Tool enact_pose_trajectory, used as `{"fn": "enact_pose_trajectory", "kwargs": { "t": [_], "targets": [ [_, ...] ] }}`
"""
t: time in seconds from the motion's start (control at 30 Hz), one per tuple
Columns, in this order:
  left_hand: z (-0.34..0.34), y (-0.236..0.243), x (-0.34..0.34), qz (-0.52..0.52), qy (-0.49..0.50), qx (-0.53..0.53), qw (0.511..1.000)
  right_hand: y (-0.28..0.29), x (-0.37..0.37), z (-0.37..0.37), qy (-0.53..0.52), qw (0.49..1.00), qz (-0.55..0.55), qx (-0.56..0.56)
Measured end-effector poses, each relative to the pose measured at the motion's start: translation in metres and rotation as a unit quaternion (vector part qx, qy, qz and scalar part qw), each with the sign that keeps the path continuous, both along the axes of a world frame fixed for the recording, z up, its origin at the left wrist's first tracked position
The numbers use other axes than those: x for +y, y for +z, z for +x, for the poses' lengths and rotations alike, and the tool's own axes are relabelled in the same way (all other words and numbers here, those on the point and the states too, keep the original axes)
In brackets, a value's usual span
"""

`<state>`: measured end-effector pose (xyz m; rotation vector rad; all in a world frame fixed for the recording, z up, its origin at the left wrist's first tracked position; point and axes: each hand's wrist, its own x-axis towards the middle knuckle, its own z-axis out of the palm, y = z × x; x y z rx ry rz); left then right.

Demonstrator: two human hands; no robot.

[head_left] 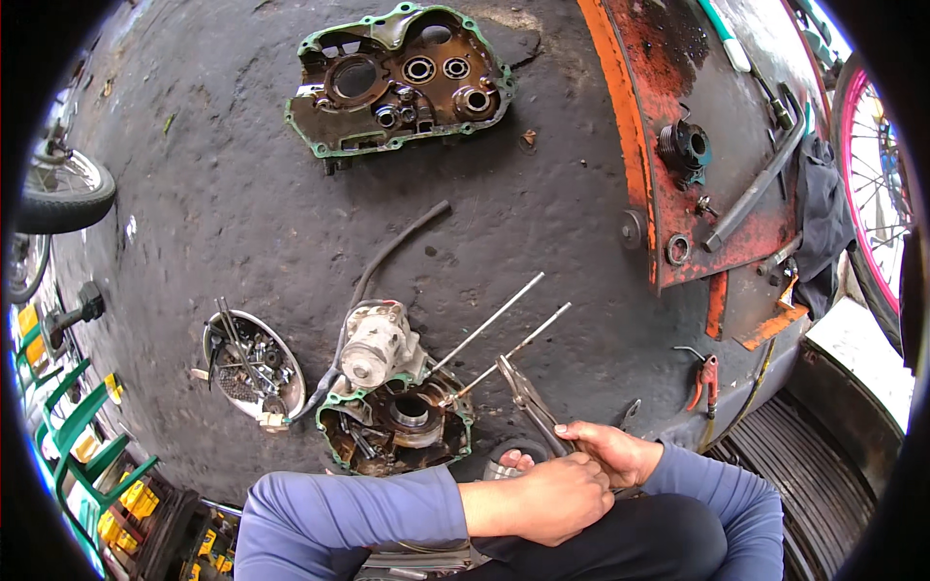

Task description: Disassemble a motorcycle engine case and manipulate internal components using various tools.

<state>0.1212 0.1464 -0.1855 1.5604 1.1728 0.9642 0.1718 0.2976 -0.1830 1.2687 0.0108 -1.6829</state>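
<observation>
okay, i see right hand pinching pliers, left hand curled, can't tell its grip; tips beside rod, bare floor toward orange tray edge.

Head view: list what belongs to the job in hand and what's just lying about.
Likely the job:
- pliers
- near engine case
- rods
- parts bowl
- far engine case

Seemingly just lying about:
- red air gun
- cloth
- pink wheel
</observation>
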Motion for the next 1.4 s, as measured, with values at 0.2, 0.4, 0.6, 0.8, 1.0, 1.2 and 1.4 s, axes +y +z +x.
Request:
{"fn": "enact_pose_trajectory", "kwargs": {
  "t": [0.2, 0.4, 0.6, 0.8, 1.0, 1.2, 1.4],
  "targets": [
    [-0.002, -0.001, 0.001, -0.003, 0.039, -0.039, 0.998, -0.001, -0.009, 0.022, 0.100, 0.990, 0.100, 0.019],
    [0.005, -0.001, 0.004, -0.050, 0.037, -0.044, 0.997, 0.004, -0.007, 0.012, 0.080, 0.992, 0.099, 0.014],
    [0.007, -0.001, 0.001, -0.025, 0.061, -0.003, 0.998, 0.014, -0.005, -0.013, 0.127, 0.987, 0.096, 0.007],
    [0.010, -0.002, -0.002, -0.006, 0.071, 0.016, 0.997, 0.012, -0.014, -0.010, 0.067, 0.987, 0.148, 0.016],
    [-0.023, 0.026, -0.034, 0.056, 0.268, -0.124, 0.954, -0.014, 0.010, 0.048, 0.134, 0.990, 0.004, 0.034],
    [-0.045, 0.029, -0.024, 0.087, 0.258, -0.241, 0.932, -0.014, 0.000, 0.040, 0.103, 0.994, 0.017, 0.041],
    [-0.031, 0.035, -0.021, 0.157, 0.455, -0.257, 0.838, -0.010, -0.018, 0.047, 0.177, 0.974, 0.136, 0.045]
  ]
}}
